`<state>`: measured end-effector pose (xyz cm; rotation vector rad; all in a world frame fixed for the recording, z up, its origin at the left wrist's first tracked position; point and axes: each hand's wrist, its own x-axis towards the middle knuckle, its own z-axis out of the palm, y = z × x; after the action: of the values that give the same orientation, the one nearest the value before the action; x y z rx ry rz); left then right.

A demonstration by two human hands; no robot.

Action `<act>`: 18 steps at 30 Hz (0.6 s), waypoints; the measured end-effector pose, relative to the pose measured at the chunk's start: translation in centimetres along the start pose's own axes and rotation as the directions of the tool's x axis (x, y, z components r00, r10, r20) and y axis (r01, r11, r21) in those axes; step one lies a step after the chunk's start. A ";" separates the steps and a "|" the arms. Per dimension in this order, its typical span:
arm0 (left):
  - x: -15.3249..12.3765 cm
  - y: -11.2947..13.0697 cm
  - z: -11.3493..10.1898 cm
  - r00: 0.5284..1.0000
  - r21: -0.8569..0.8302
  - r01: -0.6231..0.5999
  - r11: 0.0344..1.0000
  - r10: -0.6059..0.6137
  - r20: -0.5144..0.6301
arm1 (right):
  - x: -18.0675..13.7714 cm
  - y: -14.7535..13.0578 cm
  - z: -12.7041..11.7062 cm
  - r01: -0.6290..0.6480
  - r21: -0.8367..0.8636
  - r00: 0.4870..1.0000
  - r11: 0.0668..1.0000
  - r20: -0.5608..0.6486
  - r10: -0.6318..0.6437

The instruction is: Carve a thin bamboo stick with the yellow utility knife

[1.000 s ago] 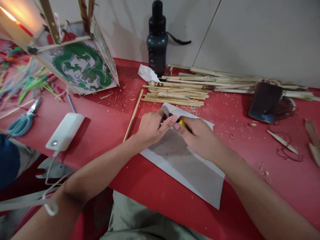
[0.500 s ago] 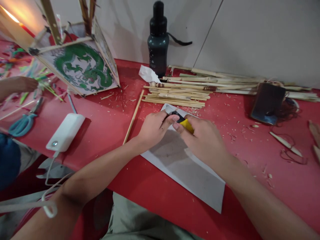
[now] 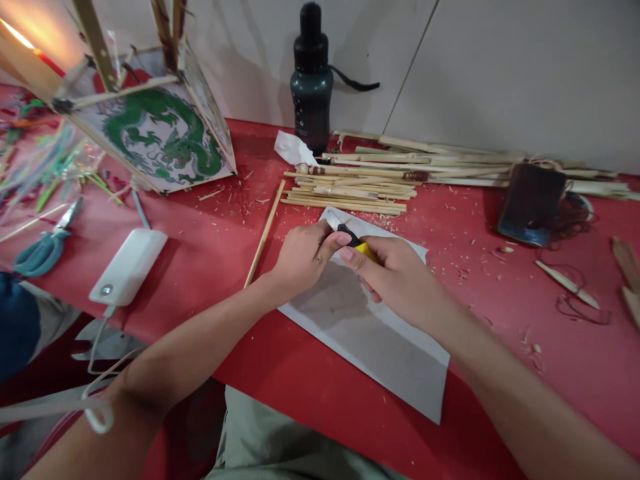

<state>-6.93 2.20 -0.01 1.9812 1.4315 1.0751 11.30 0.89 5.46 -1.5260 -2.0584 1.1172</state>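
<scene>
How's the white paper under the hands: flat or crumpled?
Flat: white paper lies spread on the red table, near edges straight. Cannot tell if doubled.

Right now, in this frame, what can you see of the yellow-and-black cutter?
The yellow-and-black, plastic-looking cutter has a black front section and what looks like a pale metal blade, aimed away and leftward. The right hand grips and largely hides its yellow body; the left hand's thumb is at the black section. It sits above the white rectangular sheet; whether they touch is unclear.
</scene>
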 end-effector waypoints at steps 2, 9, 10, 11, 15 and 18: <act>0.1 0.2 0.0 1.000 -0.048 0.015 0.999 -0.015 0.003 | 0.0 -0.1 0.1 0.003 -0.126 0.997 0.992 -0.074 -0.012; 0.2 0.1 0.1 0.997 -0.038 0.075 0.996 -0.076 -0.024 | -0.2 -0.4 0.9 -0.041 -0.359 0.980 0.933 -0.195 -0.032; 0.1 0.1 0.1 0.997 -0.034 0.070 0.997 -0.071 -0.022 | -0.2 -0.3 0.9 -0.027 -0.308 0.983 0.951 -0.182 -0.032; 0.1 0.0 0.1 0.998 -0.031 0.063 0.998 -0.064 -0.020 | -0.1 -0.1 1.0 -0.011 -0.237 0.987 0.971 -0.158 -0.027; -0.2 -0.4 0.2 0.999 -0.013 0.023 1.000 -0.024 -0.028 | -0.1 0.6 0.8 -0.034 0.174 0.995 0.984 0.096 0.018; -0.2 -0.5 0.3 0.999 -0.020 0.008 1.000 -0.009 -0.033 | -0.1 0.7 0.5 -0.093 0.314 0.977 0.945 0.210 0.026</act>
<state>-6.99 2.20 -0.63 1.9506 1.4392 1.1186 11.49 0.70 4.62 -1.3668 -1.8416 1.6031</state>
